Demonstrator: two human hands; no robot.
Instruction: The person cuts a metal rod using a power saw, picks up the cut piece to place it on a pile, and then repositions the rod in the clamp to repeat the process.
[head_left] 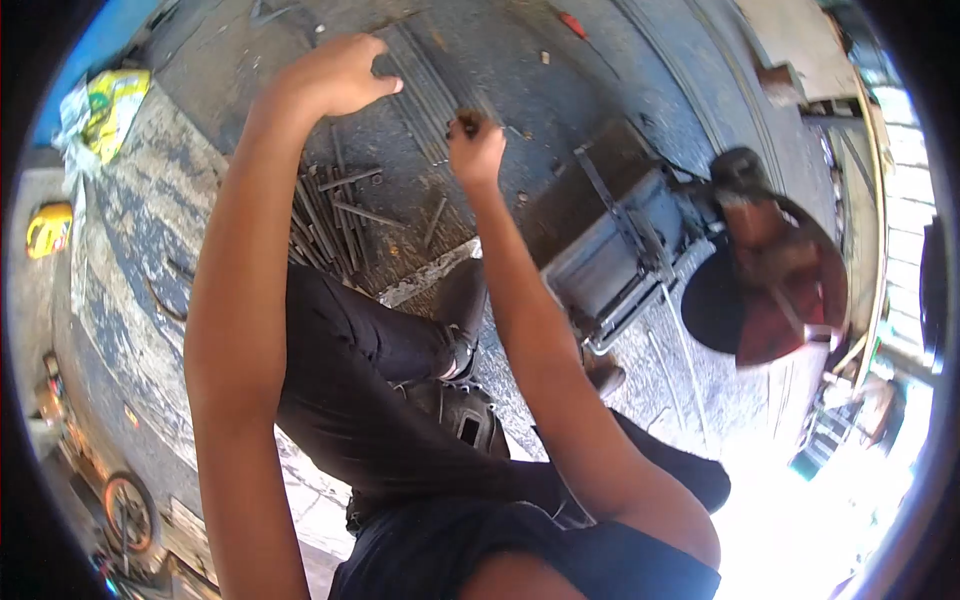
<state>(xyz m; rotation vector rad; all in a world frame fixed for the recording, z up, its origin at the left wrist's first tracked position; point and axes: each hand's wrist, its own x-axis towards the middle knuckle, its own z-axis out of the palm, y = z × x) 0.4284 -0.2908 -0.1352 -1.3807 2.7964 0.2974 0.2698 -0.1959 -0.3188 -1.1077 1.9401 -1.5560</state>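
Observation:
My left hand (335, 75) is over the edge of a row of long grey metal bars (418, 85) lying side by side on the floor. Its thumb and fingers are apart, with nothing visible between them. Close to the lower right side of the same bars, my right hand (478, 155) is closed around a small dark brown lump (469, 122), too blurred to name. Short metal rods (330, 225) lie in a loose pile below the hands, near my knee.
A cut-off saw with a dark round disc and red guard (770, 290) stands at right, beside a grey metal frame (605, 265). A red-handled tool (573, 25) lies at the top. Yellow bags (115, 110) are at left; a dark welding mask (468, 420) is near my legs.

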